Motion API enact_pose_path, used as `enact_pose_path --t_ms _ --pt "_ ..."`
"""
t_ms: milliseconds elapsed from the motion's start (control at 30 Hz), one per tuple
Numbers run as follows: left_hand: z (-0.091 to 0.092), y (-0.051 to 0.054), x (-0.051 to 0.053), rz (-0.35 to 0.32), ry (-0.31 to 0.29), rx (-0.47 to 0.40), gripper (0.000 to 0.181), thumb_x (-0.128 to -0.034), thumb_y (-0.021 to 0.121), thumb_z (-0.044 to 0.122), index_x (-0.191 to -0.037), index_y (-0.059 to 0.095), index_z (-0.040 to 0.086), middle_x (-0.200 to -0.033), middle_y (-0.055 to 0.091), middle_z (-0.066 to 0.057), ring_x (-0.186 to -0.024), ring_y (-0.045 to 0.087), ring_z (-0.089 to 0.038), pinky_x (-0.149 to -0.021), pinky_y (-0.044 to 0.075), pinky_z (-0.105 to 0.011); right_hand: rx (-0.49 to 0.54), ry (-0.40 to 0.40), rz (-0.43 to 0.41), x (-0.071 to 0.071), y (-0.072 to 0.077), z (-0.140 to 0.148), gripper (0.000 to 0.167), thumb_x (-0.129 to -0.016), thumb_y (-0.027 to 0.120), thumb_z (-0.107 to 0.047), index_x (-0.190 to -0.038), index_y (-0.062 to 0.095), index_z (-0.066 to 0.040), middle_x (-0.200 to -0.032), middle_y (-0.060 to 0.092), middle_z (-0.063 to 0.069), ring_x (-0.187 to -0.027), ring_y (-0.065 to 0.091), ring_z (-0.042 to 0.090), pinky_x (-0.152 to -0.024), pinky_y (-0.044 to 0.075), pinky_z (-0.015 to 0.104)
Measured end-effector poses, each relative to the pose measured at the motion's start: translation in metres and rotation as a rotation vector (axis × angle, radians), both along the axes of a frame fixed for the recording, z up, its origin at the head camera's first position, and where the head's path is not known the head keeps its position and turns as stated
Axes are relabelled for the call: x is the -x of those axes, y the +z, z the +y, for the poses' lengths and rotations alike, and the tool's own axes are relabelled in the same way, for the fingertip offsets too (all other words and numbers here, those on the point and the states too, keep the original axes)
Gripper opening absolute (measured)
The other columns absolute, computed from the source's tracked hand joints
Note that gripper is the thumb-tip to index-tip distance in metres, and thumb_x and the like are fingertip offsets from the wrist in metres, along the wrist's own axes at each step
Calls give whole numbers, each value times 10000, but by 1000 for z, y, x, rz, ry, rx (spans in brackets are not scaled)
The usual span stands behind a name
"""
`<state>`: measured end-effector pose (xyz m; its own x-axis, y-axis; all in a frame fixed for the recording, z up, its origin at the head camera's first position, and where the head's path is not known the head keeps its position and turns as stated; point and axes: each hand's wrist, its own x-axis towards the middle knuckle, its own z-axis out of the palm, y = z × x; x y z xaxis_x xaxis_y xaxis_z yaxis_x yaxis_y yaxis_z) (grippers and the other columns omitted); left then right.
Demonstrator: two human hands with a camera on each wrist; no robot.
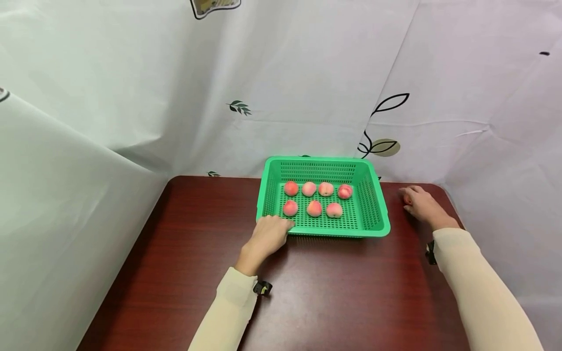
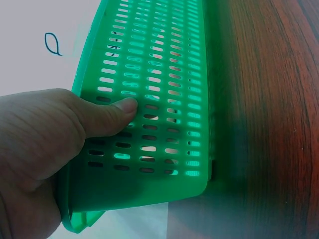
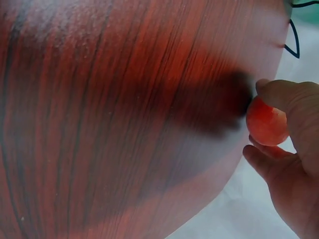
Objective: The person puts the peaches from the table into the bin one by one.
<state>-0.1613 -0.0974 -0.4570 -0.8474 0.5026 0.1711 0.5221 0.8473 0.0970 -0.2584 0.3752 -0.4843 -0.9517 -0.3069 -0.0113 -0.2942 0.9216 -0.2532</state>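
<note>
A green plastic basket (image 1: pixel 376 229) with slotted walls stands at the back of the table. Several pink-red peaches (image 1: pixel 314 208) lie in two rows on its floor. My left hand (image 1: pixel 270 235) grips the basket's front left rim, and the left wrist view shows the thumb (image 2: pixel 112 117) against the slotted outer wall. To the right of the basket, near the table's far right corner, my right hand (image 1: pixel 422 204) holds another peach (image 3: pixel 266 123) between thumb and fingers. In the head view that peach is mostly hidden by the hand.
The dark red wooden table (image 1: pixel 333 292) has rounded back corners. White cloth (image 1: pixel 307 73) with leaf prints hangs behind it and along both sides. A dark band with a small device (image 1: pixel 262 288) sits on the left wrist, another (image 1: pixel 431 252) on the right.
</note>
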Motion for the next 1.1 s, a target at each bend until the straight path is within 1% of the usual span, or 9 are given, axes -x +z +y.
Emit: enact_pose_path --t_ms 200,300,433,667,800,933,1100 --pt "0 0 0 5 2 -3 388 -862 634 -22 -630 430 212 -554 368 21 -490 332 -170 -426 233 -325 1 -15 12 -2 -2 3 456 -907 665 38 -1327 519 135 -1289 495 398 -1177 499 558 -998 434 685" --pt "0 -1 0 2 3 -6 387 -865 636 -15 -629 432 213 -553 367 23 -486 339 -173 -425 234 -326 4 -21 20 -3 -3 5 422 -907 665 30 -1293 536 144 -1272 509 397 -1164 507 552 -1002 432 679" --pt "0 -1 1 -3 2 -6 379 -863 636 -13 -630 439 211 -552 375 23 -484 346 -177 -427 233 -325 10 -23 27 -6 -4 7 409 -913 670 16 -1285 546 135 -1271 519 388 -1154 517 548 -999 434 679" --pt "0 -3 2 -10 3 2 390 -863 630 -23 -632 424 214 -554 360 28 -496 318 -171 -429 224 -322 33 -15 41 -14 2 9 412 -913 691 -7 -1283 562 119 -1279 517 391 -1126 527 547 -953 441 680" --pt "0 -4 2 -15 7 7 399 -865 626 -24 -628 416 218 -554 342 33 -501 303 -166 -430 222 -319 63 -20 67 -17 5 11 412 -906 717 -14 -1275 576 104 -1283 519 395 -1118 534 552 -930 441 681" --pt "1 -3 2 -21 6 4 404 -866 624 -29 -626 411 217 -555 341 32 -505 302 -168 -432 223 -320 90 -14 102 -21 7 10 413 -892 744 -10 -1264 591 84 -1274 535 375 -1085 550 524 -903 457 666" --pt "0 -3 2 -22 9 0 398 -864 627 -25 -626 417 216 -554 362 24 -494 338 -180 -430 235 -328 119 14 176 -25 15 2 418 -860 779 9 -1241 614 59 -1238 573 335 -1056 576 487 -878 488 649"
